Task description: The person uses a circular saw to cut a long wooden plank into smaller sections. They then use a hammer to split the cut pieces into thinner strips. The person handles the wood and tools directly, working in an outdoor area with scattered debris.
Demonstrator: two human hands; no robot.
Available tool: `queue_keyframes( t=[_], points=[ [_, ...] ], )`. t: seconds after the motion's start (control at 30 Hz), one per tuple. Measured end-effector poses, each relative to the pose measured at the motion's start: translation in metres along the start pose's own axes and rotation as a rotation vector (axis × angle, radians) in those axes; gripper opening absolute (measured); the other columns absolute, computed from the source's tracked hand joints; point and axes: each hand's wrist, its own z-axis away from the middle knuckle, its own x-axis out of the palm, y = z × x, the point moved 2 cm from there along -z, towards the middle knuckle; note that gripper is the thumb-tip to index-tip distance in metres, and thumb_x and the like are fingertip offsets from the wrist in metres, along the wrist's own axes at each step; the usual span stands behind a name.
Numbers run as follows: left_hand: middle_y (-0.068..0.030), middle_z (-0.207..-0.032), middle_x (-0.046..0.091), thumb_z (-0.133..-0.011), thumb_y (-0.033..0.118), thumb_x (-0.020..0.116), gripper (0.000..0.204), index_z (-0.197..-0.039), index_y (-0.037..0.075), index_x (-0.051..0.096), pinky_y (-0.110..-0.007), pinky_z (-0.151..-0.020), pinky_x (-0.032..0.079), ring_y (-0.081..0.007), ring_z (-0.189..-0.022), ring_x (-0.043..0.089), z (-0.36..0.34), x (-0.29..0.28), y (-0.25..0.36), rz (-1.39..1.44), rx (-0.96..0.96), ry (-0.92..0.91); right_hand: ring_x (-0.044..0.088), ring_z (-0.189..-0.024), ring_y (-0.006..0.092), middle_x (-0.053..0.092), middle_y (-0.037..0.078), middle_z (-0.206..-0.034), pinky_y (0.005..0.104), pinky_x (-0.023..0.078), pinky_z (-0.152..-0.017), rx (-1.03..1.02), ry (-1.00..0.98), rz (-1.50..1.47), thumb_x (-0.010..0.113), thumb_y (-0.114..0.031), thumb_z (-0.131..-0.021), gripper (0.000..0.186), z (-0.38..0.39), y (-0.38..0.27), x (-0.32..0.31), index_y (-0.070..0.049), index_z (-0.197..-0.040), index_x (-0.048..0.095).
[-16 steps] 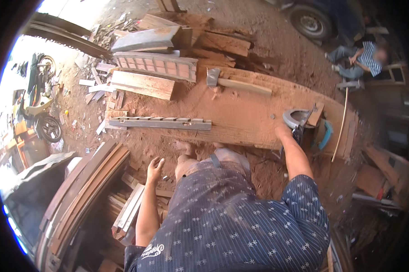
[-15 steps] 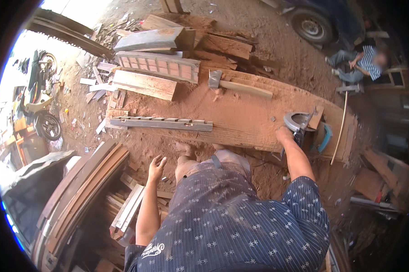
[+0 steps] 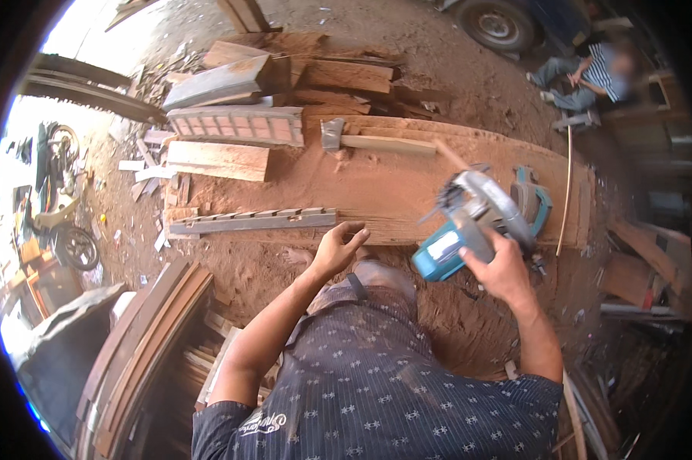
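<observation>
My right hand (image 3: 498, 264) grips a teal and silver circular saw (image 3: 451, 247), lifted and tilted above the right front of the dusty plank bench (image 3: 396, 184). My left hand (image 3: 340, 249) is raised by the bench's front edge, empty, its fingers loosely bent and apart from the thumb. Just left of it lies a long grey notched wooden strip (image 3: 250, 221). A second teal power tool (image 3: 543, 208) rests at the bench's right end. Toward the back, a tool with a grey head (image 3: 332, 135) and a pale wooden handle lies in sawdust.
Stacked boards (image 3: 231, 123) cover the back left, more planks (image 3: 146, 322) stand at lower left. A motorbike (image 3: 74, 249) is at left. A vehicle wheel (image 3: 493, 27) and a seated person in striped shirt (image 3: 603, 77) are at upper right. A thin stick (image 3: 565, 215) leans at right.
My right hand has lifted the saw from the bench's right end and swung it left, toward me. My left hand has risen rightward to the bench's front edge.
</observation>
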Motion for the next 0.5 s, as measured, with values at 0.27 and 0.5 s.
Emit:
queue_keyframes(
  t=[0.27,0.5],
  points=[
    [-0.0122,-0.114,0.069,-0.1,0.041,0.068,0.063,-0.14,-0.007,0.056,-0.027,-0.074,0.052,-0.0126,-0.083,0.062,-0.01,0.025,-0.024,0.459,-0.415,-0.171,0.075,-0.093,0.0279,0.076,0.021,-0.102,0.0374,0.056,-0.086,-0.153,-0.368,-0.405,0.077,-0.025,-0.085,0.045,0.004,0.024,0.064,0.002,-0.121,0.069],
    [-0.0065,-0.106,0.066,-0.097,0.036,0.073,0.059,-0.135,-0.003,0.052,-0.027,-0.066,0.049,-0.0096,-0.078,0.058,0.002,0.024,-0.038,0.503,-0.456,0.039,0.074,-0.09,0.0302,0.075,0.02,-0.098,0.0384,0.056,-0.081,-0.296,-0.485,-0.407,0.078,-0.018,-0.083,0.039,-0.023,0.044,0.097,0.002,-0.115,0.069]
  ],
)
